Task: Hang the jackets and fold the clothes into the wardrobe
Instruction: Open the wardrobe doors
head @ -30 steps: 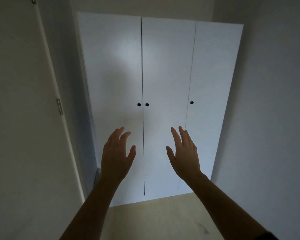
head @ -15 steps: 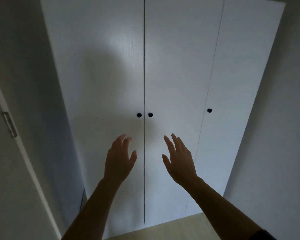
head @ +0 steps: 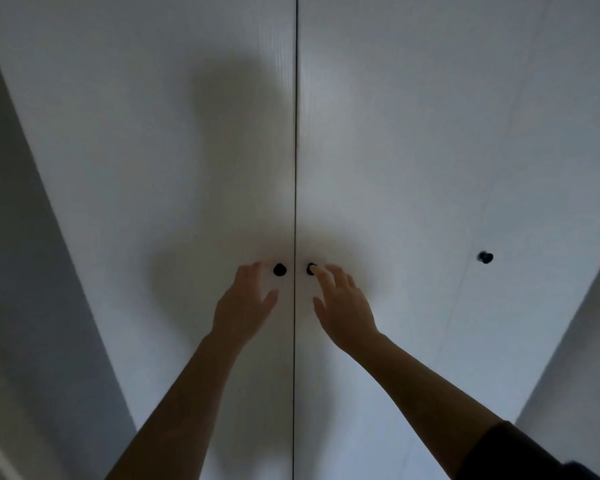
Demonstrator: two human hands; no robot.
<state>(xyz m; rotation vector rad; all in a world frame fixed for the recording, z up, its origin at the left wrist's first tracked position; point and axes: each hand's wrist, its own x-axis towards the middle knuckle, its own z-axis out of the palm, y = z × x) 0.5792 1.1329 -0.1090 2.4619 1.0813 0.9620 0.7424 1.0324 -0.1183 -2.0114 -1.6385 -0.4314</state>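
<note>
Nearest me, a dark sleeve covers the right upper arm at the bottom right corner, and both bare forearms reach up and forward from the lower edge. The left grip is spread loosely, fingers relaxed and thumb out to the side, with nothing in it. Its blurred fingertips sit just beside the left knob. The right grip is likewise slack and holds nothing. Its forefinger tip overlaps the edge of the right knob, though I can't tell if it actually touches. The two small black knobs flank the dark seam that runs straight up between two white doors. Those doors belong to the wardrobe, which fills most of my view directly ahead, its doors shut flush. A third knob sits well off to the right on a further door. Grey wall flanks the wardrobe on both sides.
</note>
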